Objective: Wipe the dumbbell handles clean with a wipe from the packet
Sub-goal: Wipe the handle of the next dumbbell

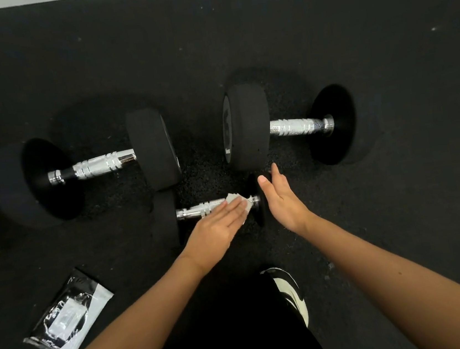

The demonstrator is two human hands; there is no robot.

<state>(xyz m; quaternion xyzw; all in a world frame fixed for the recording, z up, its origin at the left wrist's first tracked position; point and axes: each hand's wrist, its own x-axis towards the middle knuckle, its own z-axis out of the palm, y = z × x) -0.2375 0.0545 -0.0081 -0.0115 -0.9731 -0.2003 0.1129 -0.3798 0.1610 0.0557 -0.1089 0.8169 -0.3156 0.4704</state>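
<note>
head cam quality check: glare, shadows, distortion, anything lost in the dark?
Head view: chrome handles glint with bright highlights; black weight heads merge into the dark floor, edges hard to trace; soft shadows ring the big dumbbells; wide-angle bend shows in the curved wall line along the top; the wipe under the left hand reads slightly soft; the right hand is sharp; the packet shows film glare.

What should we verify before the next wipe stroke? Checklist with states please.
1. Wipe on the small dumbbell's handle: ok, pressed under the left hand.
2. Left hand's fingers flat on the wipe: ok.
3. Small dumbbell steadied: ok, right hand rests open against its right weight.
4. Left part of that handle reachable: ok, bare chrome.
5. Two large dumbbells' handles already wiped: cannot tell.
6. Wipe packet within reach: ok, on the floor by the left forearm.
</note>
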